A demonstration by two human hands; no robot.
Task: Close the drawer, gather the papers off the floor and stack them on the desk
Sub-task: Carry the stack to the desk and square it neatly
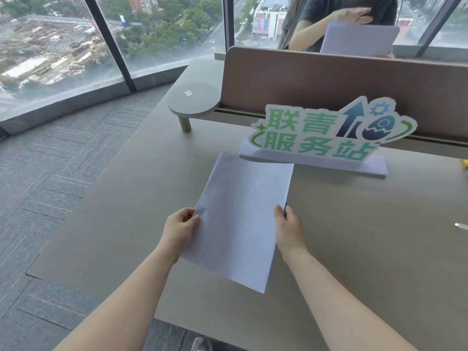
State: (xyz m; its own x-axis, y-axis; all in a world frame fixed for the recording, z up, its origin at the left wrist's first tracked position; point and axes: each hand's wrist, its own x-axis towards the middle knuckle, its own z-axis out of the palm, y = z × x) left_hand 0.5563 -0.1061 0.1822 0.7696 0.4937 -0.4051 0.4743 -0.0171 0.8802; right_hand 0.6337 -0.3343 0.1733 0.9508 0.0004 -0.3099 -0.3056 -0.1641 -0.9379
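A stack of white papers [240, 214] lies over the grey-brown desk [354, 236], its long side running away from me. My left hand [181, 230] grips the stack's left edge, thumb on top. On the right edge my right hand [290, 230] pinches the sheets. The stack's far end reaches the base of a standing sign. I cannot tell whether the papers rest flat on the desk or hover just above it. No drawer is in view, and the visible floor holds no papers.
A white sign with green characters [326, 134] stands behind the papers. A brown divider panel [329, 79] runs along the desk's back, with a round grey shelf [193, 98] at its left end. Beyond it a person [336, 24] holds white sheets. Grey carpet [50, 173] lies left.
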